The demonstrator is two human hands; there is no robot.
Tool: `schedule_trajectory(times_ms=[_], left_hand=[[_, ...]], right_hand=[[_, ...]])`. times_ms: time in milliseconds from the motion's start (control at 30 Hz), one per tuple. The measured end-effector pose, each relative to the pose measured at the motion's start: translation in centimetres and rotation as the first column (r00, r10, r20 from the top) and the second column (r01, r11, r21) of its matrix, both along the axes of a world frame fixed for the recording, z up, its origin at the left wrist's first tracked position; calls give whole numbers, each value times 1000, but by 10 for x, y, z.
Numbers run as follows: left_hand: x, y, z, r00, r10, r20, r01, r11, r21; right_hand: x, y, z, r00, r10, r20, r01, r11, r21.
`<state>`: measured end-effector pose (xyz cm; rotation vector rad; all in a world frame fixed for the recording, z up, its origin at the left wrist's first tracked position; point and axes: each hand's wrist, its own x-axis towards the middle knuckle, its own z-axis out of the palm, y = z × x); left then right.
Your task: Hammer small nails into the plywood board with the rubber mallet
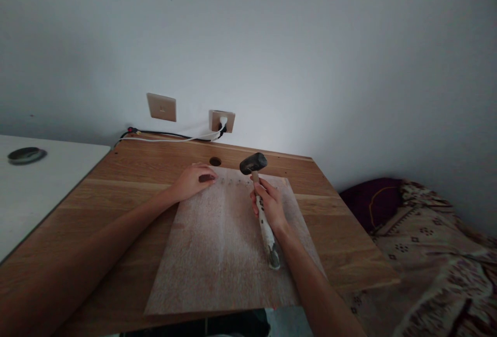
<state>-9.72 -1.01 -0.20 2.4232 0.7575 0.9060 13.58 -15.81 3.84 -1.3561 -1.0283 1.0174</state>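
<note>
My right hand (272, 203) is wrapped round the handle of a mallet (253, 163), whose dark, blocky head is raised over the far part of a wooden board (202, 254). White paint, worn in spots, covers much of the handle. At the board's far left corner lies my left hand (194, 180), with thumb and fingers curved together in a pinch. What is between its fingertips, if anything, is too small to make out. A row of small dark marks or nails (237, 181) runs along the board's far edge, between the two hands.
The board lies on a wooden table (349, 238) against a wall. Behind it, a white and a black cable (171, 139) lead to a wall socket (222, 120). A white surface (46, 192) adjoins at left. Patterned fabric (423, 244) is heaped at right.
</note>
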Motion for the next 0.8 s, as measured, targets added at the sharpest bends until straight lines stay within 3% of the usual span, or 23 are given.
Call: schedule_trajectory(times_ms=[133,267,567,667,800], left_hand=[[1,-2,0,999,38,22,-36,996,-80],[1,-4,3,997,72,35,-65,985,-160],[0,-1,-1,989,145,-19,-145,965,-219],[0,1,-3,994,111,5,-108,972,-209],[-1,-1,-1,998,49,48,-39,982,-186]], right_hand=[[-7,0,0,991,130,19,-129,990,-50],[-23,2,3,953,267,142,-258,963,-76],[-44,10,-1,890,346,296,-329,938,-107],[-46,9,0,919,315,237,-300,949,-96],[-41,-8,7,979,185,-82,-194,976,-104]])
